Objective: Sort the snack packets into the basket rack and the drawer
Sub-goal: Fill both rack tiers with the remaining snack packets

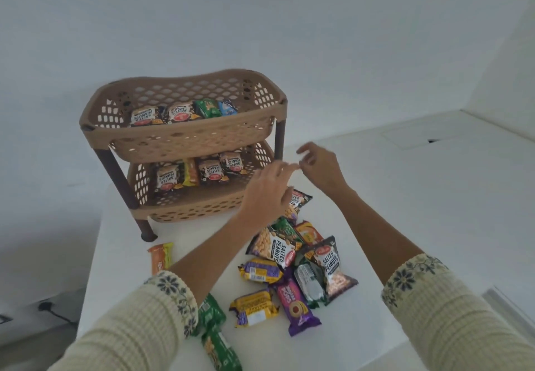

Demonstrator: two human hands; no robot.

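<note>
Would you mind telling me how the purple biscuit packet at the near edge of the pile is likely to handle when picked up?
The purple biscuit packet looks glossy, so probably slippery. Its long, filled shape suggests fair stiffness. It lies flat, so it is unlikely to roll.

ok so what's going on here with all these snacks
A person is sorting snack packets into a two-tier basket rack on a white table. Both tiers already hold packets, mostly salted peanuts. A pile of packets still lies on the table. The left hand and right hand hover above the pile, fingertips close together, neither holding a packet.
</note>
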